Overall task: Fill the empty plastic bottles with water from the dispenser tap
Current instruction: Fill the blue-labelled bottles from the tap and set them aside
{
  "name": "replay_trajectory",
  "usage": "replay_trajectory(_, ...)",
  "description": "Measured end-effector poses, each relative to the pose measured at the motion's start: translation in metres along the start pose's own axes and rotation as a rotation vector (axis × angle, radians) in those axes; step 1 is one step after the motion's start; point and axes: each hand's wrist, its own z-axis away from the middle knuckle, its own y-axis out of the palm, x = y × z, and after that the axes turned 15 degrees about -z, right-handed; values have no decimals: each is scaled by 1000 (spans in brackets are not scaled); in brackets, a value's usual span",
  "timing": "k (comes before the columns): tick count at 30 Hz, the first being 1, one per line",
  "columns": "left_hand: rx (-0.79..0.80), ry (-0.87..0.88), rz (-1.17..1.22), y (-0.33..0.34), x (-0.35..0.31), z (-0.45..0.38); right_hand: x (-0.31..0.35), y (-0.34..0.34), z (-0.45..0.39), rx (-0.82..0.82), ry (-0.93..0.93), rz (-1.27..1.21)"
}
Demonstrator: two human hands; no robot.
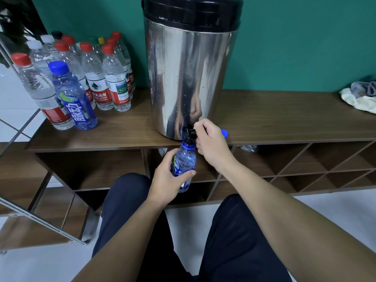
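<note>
A steel water dispenser (189,78) with a black lid stands on a wooden shelf top (126,131). Its black tap (188,132) juts out over the front edge. My left hand (169,177) grips an uncapped blue plastic bottle (185,159), its mouth directly beneath the tap. My right hand (209,141) curls round the tap's lever from the right. A blue cap (224,132) lies on the shelf behind my right hand.
Several capped bottles (97,78) with red, white and blue caps stand in a group at the left of the shelf top. A crumpled cloth (360,98) lies at the far right. Open cubbyholes run below the shelf; my knees are near its front.
</note>
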Motion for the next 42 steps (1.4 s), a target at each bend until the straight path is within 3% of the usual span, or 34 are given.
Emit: replay_trajectory(42, 9, -1, -1, 1, 1, 0, 4, 1, 3, -5, 12, -8)
